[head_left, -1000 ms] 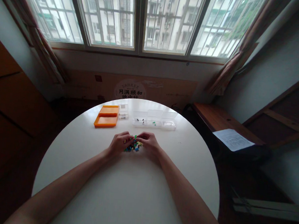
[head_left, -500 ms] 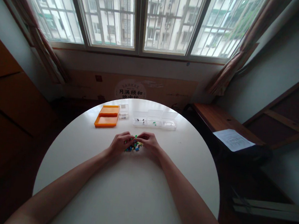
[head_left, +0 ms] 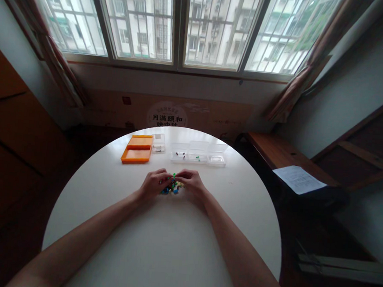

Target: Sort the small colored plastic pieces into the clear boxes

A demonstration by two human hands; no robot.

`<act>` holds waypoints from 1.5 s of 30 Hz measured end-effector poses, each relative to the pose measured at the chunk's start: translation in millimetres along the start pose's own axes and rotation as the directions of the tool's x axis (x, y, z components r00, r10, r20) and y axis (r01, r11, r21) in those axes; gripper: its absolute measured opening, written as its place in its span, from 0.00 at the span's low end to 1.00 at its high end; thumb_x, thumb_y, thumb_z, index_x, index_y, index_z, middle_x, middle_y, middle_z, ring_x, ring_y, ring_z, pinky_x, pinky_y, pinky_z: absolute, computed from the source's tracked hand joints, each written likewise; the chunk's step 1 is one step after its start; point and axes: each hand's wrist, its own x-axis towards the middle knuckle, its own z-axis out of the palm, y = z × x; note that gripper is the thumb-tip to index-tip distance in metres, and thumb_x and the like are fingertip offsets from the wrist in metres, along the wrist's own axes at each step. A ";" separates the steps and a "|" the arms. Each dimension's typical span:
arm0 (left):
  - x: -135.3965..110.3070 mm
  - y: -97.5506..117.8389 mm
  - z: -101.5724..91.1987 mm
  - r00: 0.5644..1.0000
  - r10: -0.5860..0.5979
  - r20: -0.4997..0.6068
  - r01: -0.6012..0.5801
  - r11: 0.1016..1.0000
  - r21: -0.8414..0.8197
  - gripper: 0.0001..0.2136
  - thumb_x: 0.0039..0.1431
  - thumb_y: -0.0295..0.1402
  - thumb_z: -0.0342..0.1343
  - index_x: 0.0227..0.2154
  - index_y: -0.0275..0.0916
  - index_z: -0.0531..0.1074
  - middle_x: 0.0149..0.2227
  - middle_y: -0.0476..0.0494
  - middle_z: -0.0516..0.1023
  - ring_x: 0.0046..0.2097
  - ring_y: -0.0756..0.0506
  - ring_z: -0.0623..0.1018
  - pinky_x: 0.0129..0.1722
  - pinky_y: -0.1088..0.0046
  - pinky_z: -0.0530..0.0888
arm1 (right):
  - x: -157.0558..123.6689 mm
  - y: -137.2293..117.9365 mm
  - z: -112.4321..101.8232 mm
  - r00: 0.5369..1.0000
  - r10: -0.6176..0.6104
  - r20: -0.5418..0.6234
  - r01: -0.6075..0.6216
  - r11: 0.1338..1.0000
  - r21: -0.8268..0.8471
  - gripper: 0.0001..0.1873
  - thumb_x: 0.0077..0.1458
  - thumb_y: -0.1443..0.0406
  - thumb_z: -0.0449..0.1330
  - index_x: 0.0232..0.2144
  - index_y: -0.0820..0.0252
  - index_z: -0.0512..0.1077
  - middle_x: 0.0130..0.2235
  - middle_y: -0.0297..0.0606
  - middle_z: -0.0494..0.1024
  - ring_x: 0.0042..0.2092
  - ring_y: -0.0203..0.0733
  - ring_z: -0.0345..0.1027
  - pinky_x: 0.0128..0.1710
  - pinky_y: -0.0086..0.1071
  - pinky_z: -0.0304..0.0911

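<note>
A small heap of colourful toy pieces (head_left: pixel 171 189), blue, green, yellow and dark, lies on the white round table (head_left: pixel 170 239). Over its left side my left hand (head_left: pixel 153 182) is closed, thumb and fingers drawn together. My right hand (head_left: pixel 191 181) is closed in a pinch above the right side. The fingertips of both hands nearly meet over the heap. A small green piece (head_left: pixel 174 175) shows right by the fingertips; whether it is held or lies behind them I cannot tell. The fingers hide part of the heap.
Beyond my left hand lies an orange two-part tray (head_left: pixel 135 160). Beside it is a small clear case (head_left: pixel 158 149). Further right stand clear open-lidded boxes (head_left: pixel 215 161), some holding tiny dark and green pieces. A paper sheet (head_left: pixel 298 179) rests on a wooden bench (head_left: pixel 272 150) to the right.
</note>
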 end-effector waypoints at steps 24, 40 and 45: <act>-0.6 -1.1 1.1 1.000 -0.022 0.008 0.022 1.000 -0.015 0.10 0.58 0.35 0.52 0.32 0.36 0.75 0.25 0.48 0.69 0.26 0.54 0.69 0.26 0.80 0.67 | 1.5 1.3 -0.9 1.000 0.000 0.015 0.000 1.000 -0.025 0.13 0.37 0.59 0.67 0.25 0.63 0.76 0.26 0.37 0.77 0.28 0.37 0.69 0.30 0.30 0.63; 0.3 1.6 0.2 1.000 -0.019 0.001 0.019 1.000 -0.014 0.10 0.58 0.36 0.52 0.31 0.36 0.75 0.25 0.48 0.69 0.26 0.54 0.69 0.26 0.81 0.66 | -1.1 -8.9 1.1 1.000 0.016 0.015 -0.016 0.999 -0.033 0.14 0.37 0.58 0.67 0.25 0.63 0.76 0.26 0.37 0.77 0.28 0.36 0.69 0.31 0.30 0.63; 0.2 0.9 0.3 1.000 -0.017 0.009 0.017 1.000 -0.006 0.10 0.59 0.36 0.52 0.32 0.36 0.75 0.25 0.48 0.69 0.26 0.54 0.69 0.26 0.80 0.66 | -1.1 -8.9 1.2 1.000 0.016 0.013 -0.015 0.999 -0.044 0.15 0.37 0.57 0.67 0.25 0.63 0.76 0.26 0.38 0.77 0.28 0.37 0.69 0.31 0.31 0.63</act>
